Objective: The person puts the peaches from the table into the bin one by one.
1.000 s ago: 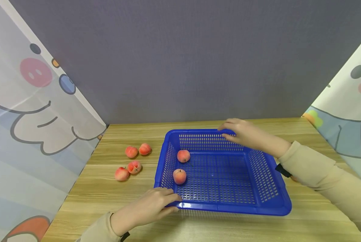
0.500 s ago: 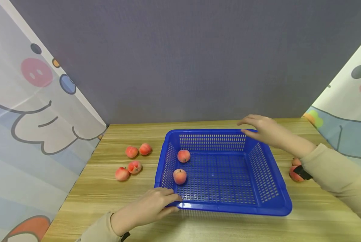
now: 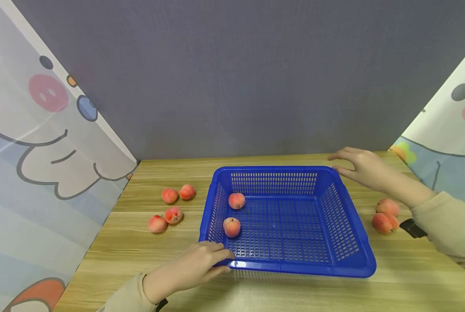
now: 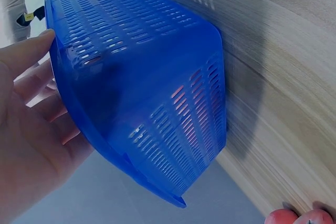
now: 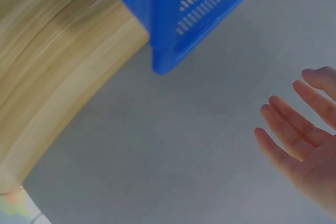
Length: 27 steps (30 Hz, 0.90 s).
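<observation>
I see the left hand (image 4: pixel 34 135) holding the rim (image 4: pixel 63 85) of a blue basket (image 4: pixel 142 69), thumb on one side and fingers on the other. Near the grip, the basket has lots of little holes. Farther from the grip, something pinkish red peeks through more holes. Past the basket is a wooden table (image 4: pixel 294 77). Two red fruits (image 4: pixel 281 217) sit there, well apart from the hand.

Soft light, glare on basket (image 3: pixel 241 264)
</observation>
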Tool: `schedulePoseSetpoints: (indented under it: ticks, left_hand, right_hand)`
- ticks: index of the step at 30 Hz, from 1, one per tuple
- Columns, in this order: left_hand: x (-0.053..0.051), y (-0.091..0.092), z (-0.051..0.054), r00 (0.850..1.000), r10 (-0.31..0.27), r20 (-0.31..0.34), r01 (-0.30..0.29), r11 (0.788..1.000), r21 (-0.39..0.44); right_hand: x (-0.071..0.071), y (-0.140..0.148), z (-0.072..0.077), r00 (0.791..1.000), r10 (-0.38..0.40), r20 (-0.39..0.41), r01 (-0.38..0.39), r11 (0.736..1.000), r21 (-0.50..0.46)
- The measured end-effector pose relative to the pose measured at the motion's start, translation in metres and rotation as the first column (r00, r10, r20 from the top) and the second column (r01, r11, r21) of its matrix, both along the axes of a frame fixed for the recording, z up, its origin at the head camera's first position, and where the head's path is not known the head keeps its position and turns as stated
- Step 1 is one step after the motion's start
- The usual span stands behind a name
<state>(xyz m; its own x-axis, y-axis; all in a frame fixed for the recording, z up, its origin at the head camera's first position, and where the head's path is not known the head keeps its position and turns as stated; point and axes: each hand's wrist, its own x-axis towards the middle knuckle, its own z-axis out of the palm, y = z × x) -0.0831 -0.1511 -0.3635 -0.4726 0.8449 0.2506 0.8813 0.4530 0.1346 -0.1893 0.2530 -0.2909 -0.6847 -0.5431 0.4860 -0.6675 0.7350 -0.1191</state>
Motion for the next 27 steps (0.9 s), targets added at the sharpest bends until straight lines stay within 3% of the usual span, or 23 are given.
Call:
schedulePoseSetpoints:
  ticks: [8, 15, 20, 27]
  left_hand:
    - [0.000, 0.000, -0.001, 1.000, 0.006, -0.011, -0.006, 1.000, 0.008]
    - [0.001, 0.000, 0.000, 1.000, 0.001, -0.002, -0.001, 1.000, 0.011]
    - [0.001, 0.001, 0.000, 1.000, -0.002, -0.016, 0.003, 1.000, 0.004]
    - [0.001, 0.001, 0.000, 1.000, 0.000, -0.031, 0.001, 1.000, 0.007]
  right_hand:
    - [0.009, 0.026, -0.006, 0.992, -0.110, 0.059, 0.108, 0.994, 0.032]
    - [0.007, 0.045, -0.017, 0.996, -0.088, 0.016, 0.087, 0.996, 0.013]
    - [0.007, 0.059, -0.025, 0.983, -0.151, 0.105, 0.149, 0.988, 0.030]
    - [0.009, 0.078, -0.041, 0.959, -0.226, 0.171, 0.222, 0.974, 0.046]
